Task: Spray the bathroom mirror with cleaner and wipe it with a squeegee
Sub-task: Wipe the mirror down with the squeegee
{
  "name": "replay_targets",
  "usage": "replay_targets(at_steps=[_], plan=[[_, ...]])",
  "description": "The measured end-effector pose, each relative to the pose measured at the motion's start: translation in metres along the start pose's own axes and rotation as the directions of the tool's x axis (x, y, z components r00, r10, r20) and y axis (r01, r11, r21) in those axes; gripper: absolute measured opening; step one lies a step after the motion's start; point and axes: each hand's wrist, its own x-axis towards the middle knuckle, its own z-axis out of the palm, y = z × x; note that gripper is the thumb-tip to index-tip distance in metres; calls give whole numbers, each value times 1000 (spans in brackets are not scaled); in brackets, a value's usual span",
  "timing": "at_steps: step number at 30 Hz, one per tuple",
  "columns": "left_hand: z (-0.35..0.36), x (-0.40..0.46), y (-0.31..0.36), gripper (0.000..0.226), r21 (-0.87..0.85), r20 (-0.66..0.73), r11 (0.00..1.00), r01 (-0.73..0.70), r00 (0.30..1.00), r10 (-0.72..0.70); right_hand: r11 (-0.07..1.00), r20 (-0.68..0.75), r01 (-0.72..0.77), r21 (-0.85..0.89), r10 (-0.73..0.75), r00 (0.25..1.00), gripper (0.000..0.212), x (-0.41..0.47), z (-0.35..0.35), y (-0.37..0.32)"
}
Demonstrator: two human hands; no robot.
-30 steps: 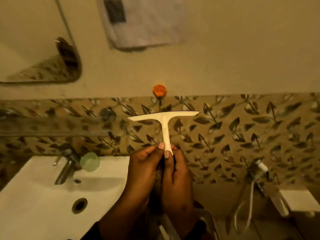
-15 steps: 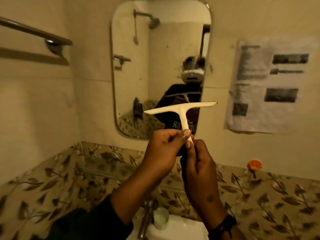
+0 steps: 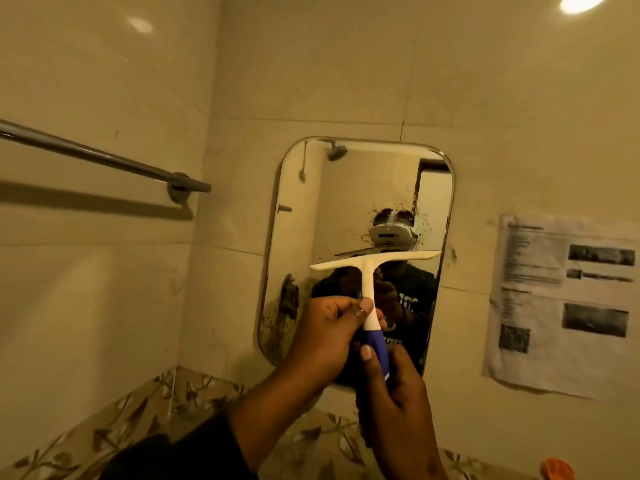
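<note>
A rounded rectangular mirror (image 3: pixel 339 202) hangs on the tiled wall ahead, with dark specks around its upper middle. In front of it I hold a T-shaped squeegee (image 3: pixel 369 271) upright, its white blade level across the mirror's middle and its grip blue lower down. My left hand (image 3: pixel 329 337) pinches the white neck of the handle. Just below it, my right hand (image 3: pixel 394 386) wraps the blue grip. I cannot tell whether the blade touches the glass. No spray bottle is in view.
A metal towel rail (image 3: pixel 104 157) runs along the left wall. A printed paper sheet (image 3: pixel 561 303) is stuck to the wall right of the mirror. A leaf-patterned tile band (image 3: pixel 166 403) runs below, and an orange object (image 3: pixel 557 469) sits at the bottom right.
My view has swung up from the sink to the mirror. Both hands have lifted the squeegee in front of the glass, and the blue grip now shows between them.
</note>
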Motion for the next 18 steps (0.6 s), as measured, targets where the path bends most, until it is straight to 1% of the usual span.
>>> replay_targets(at_steps=[2,4,6,8,9,12,13,15,18], plan=[[-8,14,7,27,22,16,999,-36,999,36,990,-46,93,-103,-98,994,31,13,7,-6],[-14,31,18,26,47,38,996,-74,997,72,957,-82,198,-210,-220,972,24,28,16,-11],[-22,50,31,26,59,55,991,-119,992,116,905,-123,275,-326,-329,936,29,46,28,-20],[-29,69,45,26,114,75,973,-202,978,194,865,-152,326,-383,-407,901,34,66,37,-28],[-34,78,51,25,158,97,954,-254,966,241,847,-159,341,-407,-434,887,39,76,42,-32],[-50,105,64,24,295,159,874,-387,921,354,773,-115,369,-516,-489,865,70,104,57,-46],[-56,113,66,26,339,167,846,-413,911,377,745,-86,383,-547,-504,859,73,112,61,-51],[-71,133,68,31,398,179,793,-462,887,427,711,-56,397,-580,-521,852,67,132,70,-59],[-90,157,69,28,338,184,778,-530,847,498,695,-47,421,-583,-546,836,60,160,80,-67]])
